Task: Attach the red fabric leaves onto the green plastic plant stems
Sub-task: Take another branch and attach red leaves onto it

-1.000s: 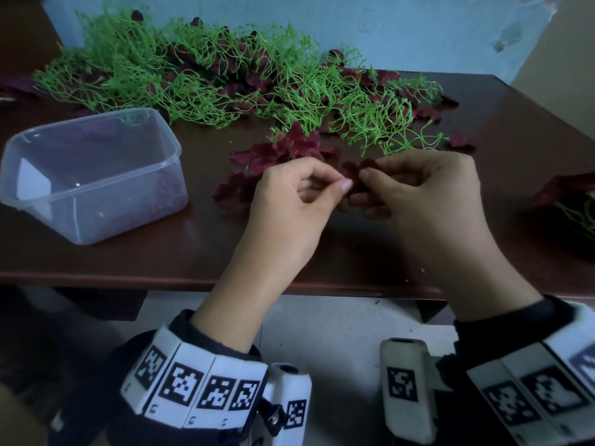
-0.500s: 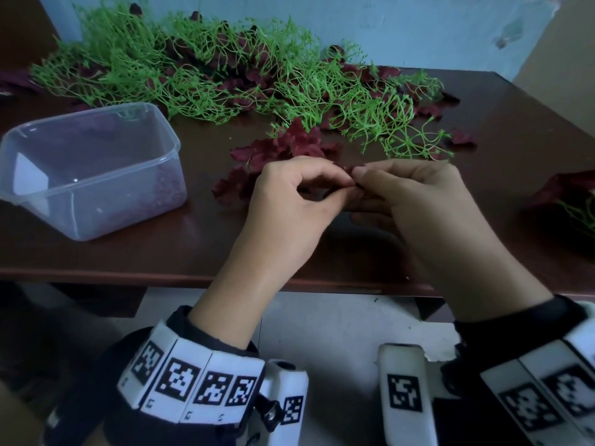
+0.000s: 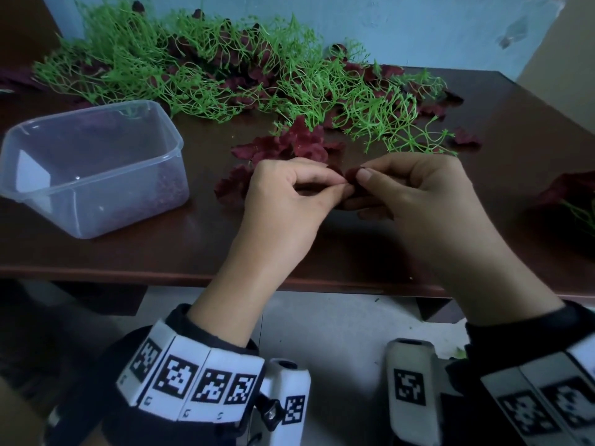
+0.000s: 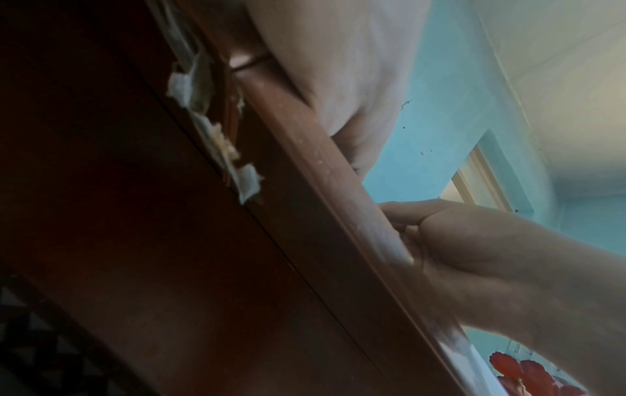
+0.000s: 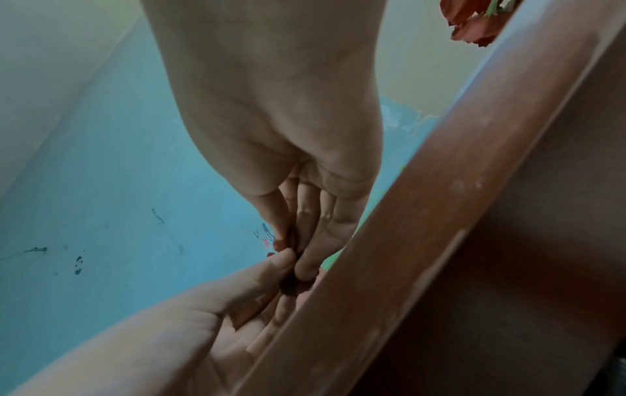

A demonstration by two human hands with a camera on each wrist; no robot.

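Note:
Both hands meet above the dark wooden table, close to its near edge. My left hand and right hand together pinch one small dark red fabric leaf between thumbs and forefingers. In the right wrist view the right hand and the left hand press the same leaf, which is mostly hidden. No green stem shows between the fingers. A loose pile of red leaves lies just beyond the hands. A heap of green plastic stems runs along the table's far side.
A clear plastic container stands at the left of the table. At the right edge lies a stem with red leaves. A blue wall rises behind the table. The table's front edge runs close under both wrists.
The hands have stayed together over the same spot. The fingertips have shifted on the leaf, and less of it shows than a second ago.

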